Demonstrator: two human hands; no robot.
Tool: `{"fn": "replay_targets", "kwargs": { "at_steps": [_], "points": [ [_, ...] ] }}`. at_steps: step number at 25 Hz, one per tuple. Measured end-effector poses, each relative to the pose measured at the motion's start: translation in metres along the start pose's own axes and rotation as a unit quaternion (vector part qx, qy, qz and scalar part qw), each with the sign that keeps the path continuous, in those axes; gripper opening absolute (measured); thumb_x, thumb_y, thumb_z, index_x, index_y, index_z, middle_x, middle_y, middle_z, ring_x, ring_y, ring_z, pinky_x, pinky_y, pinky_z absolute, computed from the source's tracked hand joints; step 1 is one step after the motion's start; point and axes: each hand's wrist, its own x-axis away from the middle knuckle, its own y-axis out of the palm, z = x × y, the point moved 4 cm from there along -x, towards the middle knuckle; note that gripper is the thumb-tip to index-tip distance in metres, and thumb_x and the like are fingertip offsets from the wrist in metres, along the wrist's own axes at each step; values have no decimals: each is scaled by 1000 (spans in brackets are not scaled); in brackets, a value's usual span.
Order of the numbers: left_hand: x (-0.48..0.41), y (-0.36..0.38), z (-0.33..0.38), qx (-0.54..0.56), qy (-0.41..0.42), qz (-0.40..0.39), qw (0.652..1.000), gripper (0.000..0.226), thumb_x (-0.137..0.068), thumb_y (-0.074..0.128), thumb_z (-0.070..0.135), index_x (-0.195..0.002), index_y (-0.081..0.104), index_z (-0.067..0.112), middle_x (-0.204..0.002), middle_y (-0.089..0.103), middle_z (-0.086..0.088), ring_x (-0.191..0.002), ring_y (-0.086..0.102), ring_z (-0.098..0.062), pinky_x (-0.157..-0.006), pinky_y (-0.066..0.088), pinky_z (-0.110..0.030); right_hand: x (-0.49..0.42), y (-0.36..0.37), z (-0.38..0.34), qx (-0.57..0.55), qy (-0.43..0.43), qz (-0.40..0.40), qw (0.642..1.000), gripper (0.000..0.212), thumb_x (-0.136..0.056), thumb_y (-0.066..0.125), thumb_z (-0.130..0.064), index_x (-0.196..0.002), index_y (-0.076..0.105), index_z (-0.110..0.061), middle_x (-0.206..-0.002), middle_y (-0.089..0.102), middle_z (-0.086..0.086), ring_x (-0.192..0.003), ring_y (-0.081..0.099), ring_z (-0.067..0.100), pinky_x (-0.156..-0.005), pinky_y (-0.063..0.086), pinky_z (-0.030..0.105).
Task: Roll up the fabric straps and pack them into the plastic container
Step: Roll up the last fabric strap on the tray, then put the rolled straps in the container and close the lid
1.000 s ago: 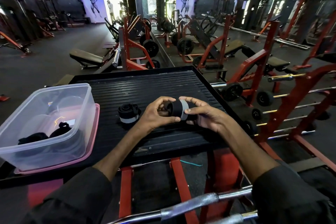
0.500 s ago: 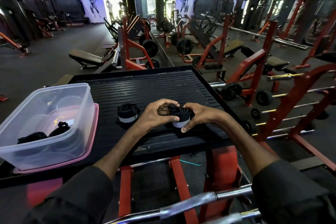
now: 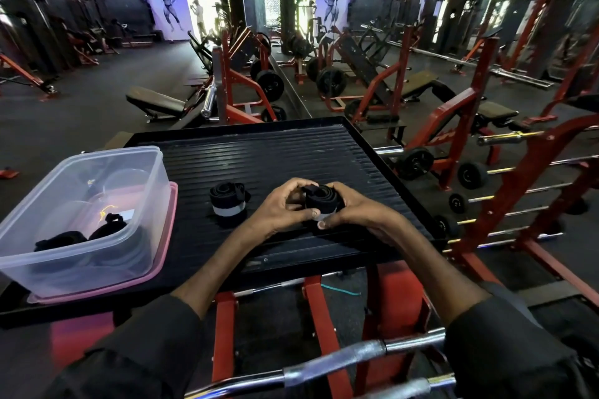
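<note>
Red-framed gym machines, black weight plates (image 3: 330,81) and a padded bench (image 3: 155,102) fill the dim hall behind a black ribbed surface (image 3: 291,152) with a raised rim. Close to the camera a chrome barbell bar (image 3: 340,356) crosses below the dark sleeves, and red steel uprights (image 3: 316,317) show under the near edge of the surface.

Both hands meet over the middle of the near half of the surface. The left hand (image 3: 278,207) and the right hand (image 3: 359,210) curl their fingers round a rolled black fabric strap with a grey band (image 3: 321,201), held upright between them with the thumbs pressed against its near side. Just left of the left hand, apart from it, a second rolled black strap with a grey stripe (image 3: 228,202) stands on end on the ribs, between the hands and the box.

On the left corner of the surface sits a clear rectangular plastic container (image 3: 152,191), open at the top, resting on a pink lid (image 3: 168,236) that shows round its base. Inside, at its near end, lie two dark fabric bundles (image 3: 107,227), side by side on the bottom; how tightly they are rolled cannot be told through the wall.
</note>
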Motion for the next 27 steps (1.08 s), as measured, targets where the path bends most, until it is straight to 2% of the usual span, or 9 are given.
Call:
{"fn": "replay_targets", "kwargs": {
  "at_steps": [4,8,10,11,14,16,18,22,27],
  "points": [
    [17,-18,22,-33,37,71,996,36,-90,73,12,-120,63,29,-132,61,16,-124,59,-4,-108,50,-38,-4,3,-5,-30,-15,43,999,56,-65,91,0,-115,65,-8,-106,71,2,-97,66,9,-87,50,25],
    [57,-63,55,-131,175,301,928,25,-94,67,9,-119,67,12,-129,64,2,-125,58,-11,-108,45,-32,-14,15,-13,-83,-45,84,992,55,-64,94,-14,-112,67,-17,-109,73,-1,-99,69,11,-86,54,28],
    [74,-88,52,-179,155,380,894,32,-93,67,14,-124,63,10,-132,58,-3,-128,52,-14,-113,39,-30,-20,26,-23,-97,-65,78,990,55,-66,94,-18,-113,66,-18,-114,71,1,-102,68,14,-86,54,29],
    [78,-98,46,-196,102,394,892,41,-91,68,20,-130,58,11,-137,53,-6,-132,47,-17,-116,35,-33,-23,32,-29,-100,-74,71,990,54,-68,93,-19,-114,65,-18,-115,69,1,-102,67,14,-85,54,28],
    [78,-118,-3,-166,-145,328,919,81,-79,80,42,-146,40,18,-148,39,-9,-140,36,-21,-120,30,-38,-33,51,-45,-104,-96,42,989,53,-72,91,-20,-118,64,-17,-119,66,0,-109,65,14,-91,54,29],
    [78,-120,-30,-72,-201,243,946,96,-64,86,53,-142,42,20,-145,49,-7,-138,45,-20,-118,36,-39,-38,63,-49,-109,-101,20,989,53,-75,90,-17,-120,63,-15,-120,65,-1,-112,64,14,-94,52,30],
    [80,-116,-44,-3,-201,166,965,84,-67,87,45,-135,48,16,-134,62,-6,-129,56,-19,-115,42,-40,-42,71,-50,-108,-95,3,990,54,-74,90,-14,-121,62,-14,-120,66,-1,-111,65,14,-94,53,28],
    [83,-115,-38,-97,-159,135,973,64,-82,83,26,-133,46,14,-123,64,2,-120,60,-13,-100,47,-19,-49,79,-43,-101,-76,-31,991,58,-67,91,-5,-117,64,-18,-117,70,0,-109,67,16,-88,52,24],
    [72,-101,-28,-161,-116,103,975,69,-80,83,31,-131,39,14,-125,62,-3,-120,60,-15,-103,49,-31,-53,77,-40,-91,-74,-45,992,60,-69,89,-2,-120,60,-16,-120,68,3,-112,65,17,-93,51,27]
  ]
}}
